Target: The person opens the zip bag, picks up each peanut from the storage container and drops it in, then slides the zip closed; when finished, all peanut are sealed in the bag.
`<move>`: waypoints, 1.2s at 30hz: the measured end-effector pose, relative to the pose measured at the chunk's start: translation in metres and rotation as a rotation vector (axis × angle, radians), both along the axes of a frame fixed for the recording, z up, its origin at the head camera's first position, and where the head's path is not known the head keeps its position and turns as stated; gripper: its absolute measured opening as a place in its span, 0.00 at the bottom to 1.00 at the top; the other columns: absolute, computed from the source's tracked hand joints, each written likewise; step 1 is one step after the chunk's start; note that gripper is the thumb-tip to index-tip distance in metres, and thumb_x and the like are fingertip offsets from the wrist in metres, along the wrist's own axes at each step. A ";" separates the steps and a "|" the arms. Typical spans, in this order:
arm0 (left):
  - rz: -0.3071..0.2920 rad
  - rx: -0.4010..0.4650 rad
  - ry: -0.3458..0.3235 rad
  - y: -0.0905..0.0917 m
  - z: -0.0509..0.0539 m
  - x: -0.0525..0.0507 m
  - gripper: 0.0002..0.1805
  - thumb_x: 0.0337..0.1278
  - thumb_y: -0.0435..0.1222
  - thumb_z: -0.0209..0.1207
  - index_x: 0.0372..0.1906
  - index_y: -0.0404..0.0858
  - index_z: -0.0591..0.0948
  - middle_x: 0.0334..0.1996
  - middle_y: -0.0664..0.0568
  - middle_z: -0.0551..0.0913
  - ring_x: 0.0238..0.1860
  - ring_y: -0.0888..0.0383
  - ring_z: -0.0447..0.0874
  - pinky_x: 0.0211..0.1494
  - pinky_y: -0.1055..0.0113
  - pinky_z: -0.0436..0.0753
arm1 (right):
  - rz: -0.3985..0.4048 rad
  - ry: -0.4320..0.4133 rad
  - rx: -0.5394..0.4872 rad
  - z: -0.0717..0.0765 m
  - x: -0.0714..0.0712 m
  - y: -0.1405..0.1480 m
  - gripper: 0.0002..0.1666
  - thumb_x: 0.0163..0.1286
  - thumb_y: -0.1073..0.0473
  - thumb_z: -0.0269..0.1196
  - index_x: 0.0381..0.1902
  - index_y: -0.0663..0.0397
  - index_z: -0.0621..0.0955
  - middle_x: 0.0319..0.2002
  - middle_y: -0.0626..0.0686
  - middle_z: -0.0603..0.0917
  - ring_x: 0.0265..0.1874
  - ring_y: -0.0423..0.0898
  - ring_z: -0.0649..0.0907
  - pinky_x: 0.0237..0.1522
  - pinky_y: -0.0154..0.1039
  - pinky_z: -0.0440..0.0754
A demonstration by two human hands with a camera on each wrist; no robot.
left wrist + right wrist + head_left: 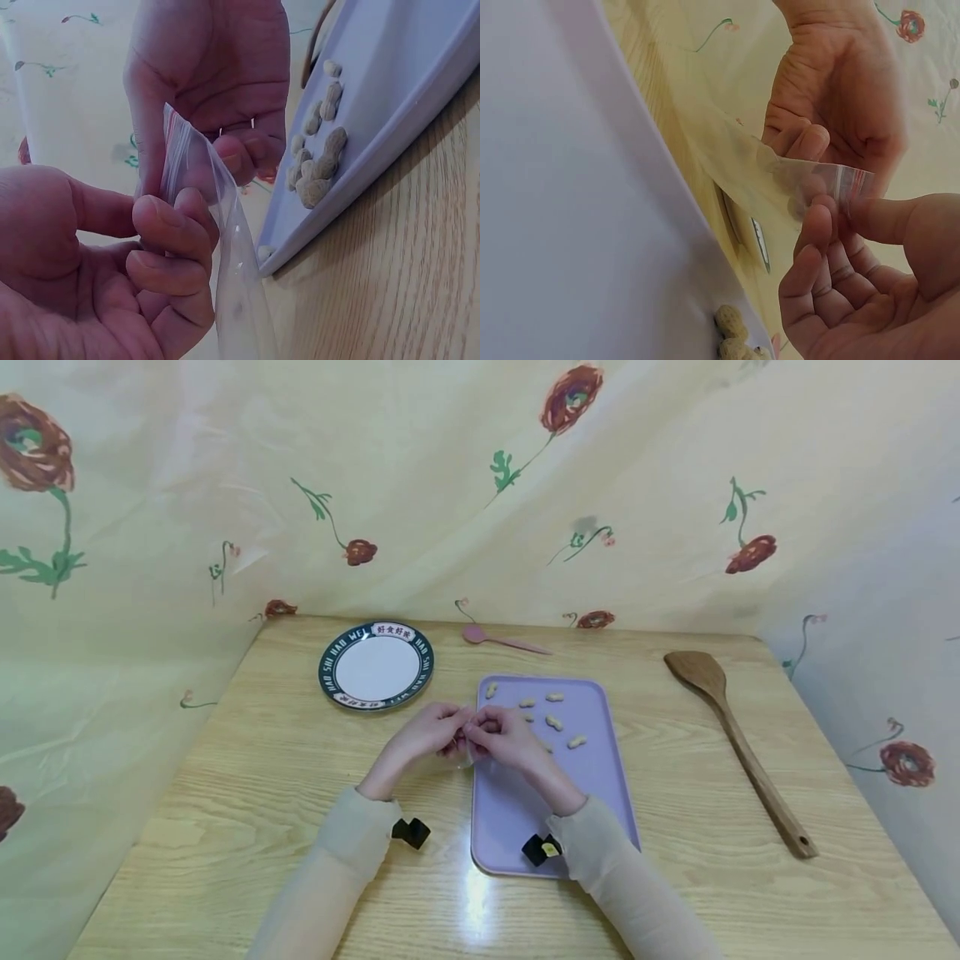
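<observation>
My left hand and right hand meet over the left edge of a lilac tray. Between them hangs a clear zip-lock bag, its red-striped seal at the top. Thumb and curled fingers of the left hand pinch the bag near its seal. From the other side the right hand pinches the same mouth end. Whether the bag's mouth is parted I cannot tell. Several unshelled peanuts lie on the tray's far half, some partly behind the right hand.
A white plate with a dark lettered rim stands at the back left. Behind the tray lies a pink spoon. On the right a wooden turner lies at a slant. A flowered cloth hangs behind the wooden table.
</observation>
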State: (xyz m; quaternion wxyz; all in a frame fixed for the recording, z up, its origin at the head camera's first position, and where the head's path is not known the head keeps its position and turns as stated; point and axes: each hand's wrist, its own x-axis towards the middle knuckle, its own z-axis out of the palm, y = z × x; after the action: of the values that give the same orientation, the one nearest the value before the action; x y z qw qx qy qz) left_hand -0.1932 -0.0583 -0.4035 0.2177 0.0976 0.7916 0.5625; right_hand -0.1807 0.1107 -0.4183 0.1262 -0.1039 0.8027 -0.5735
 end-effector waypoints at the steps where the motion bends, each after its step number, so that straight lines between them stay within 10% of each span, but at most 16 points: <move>1: 0.001 0.009 -0.004 0.000 0.000 0.000 0.20 0.77 0.39 0.45 0.30 0.33 0.79 0.19 0.50 0.78 0.17 0.61 0.71 0.21 0.73 0.70 | -0.001 -0.002 0.003 0.000 0.000 0.000 0.08 0.72 0.65 0.61 0.37 0.67 0.79 0.22 0.49 0.81 0.22 0.39 0.78 0.26 0.31 0.75; 17: -0.045 -0.117 0.081 -0.002 0.001 0.002 0.18 0.73 0.33 0.44 0.29 0.31 0.79 0.17 0.51 0.77 0.18 0.61 0.73 0.22 0.72 0.71 | -0.008 -0.058 0.015 -0.003 0.002 -0.002 0.11 0.77 0.61 0.56 0.34 0.64 0.78 0.20 0.48 0.77 0.21 0.40 0.75 0.25 0.32 0.73; 24: 0.003 -0.190 0.120 0.002 0.001 0.006 0.16 0.67 0.32 0.44 0.26 0.33 0.78 0.16 0.51 0.77 0.18 0.60 0.73 0.23 0.71 0.72 | 0.107 -0.049 0.046 -0.003 0.003 -0.005 0.16 0.81 0.61 0.47 0.31 0.62 0.73 0.17 0.50 0.75 0.16 0.42 0.77 0.22 0.32 0.74; 36: 0.020 -0.264 0.177 0.005 -0.005 0.008 0.22 0.78 0.42 0.44 0.26 0.37 0.78 0.16 0.52 0.73 0.19 0.58 0.71 0.25 0.67 0.73 | 0.108 -0.008 0.022 -0.002 0.008 -0.007 0.13 0.80 0.64 0.47 0.37 0.66 0.75 0.19 0.52 0.77 0.18 0.42 0.78 0.24 0.33 0.75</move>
State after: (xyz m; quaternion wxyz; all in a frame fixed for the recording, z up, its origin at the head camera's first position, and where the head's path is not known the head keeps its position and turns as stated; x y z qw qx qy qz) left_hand -0.1848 -0.0538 -0.4086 0.1525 0.1092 0.8756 0.4452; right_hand -0.1730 0.1041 -0.4205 0.1614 -0.1433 0.8018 -0.5573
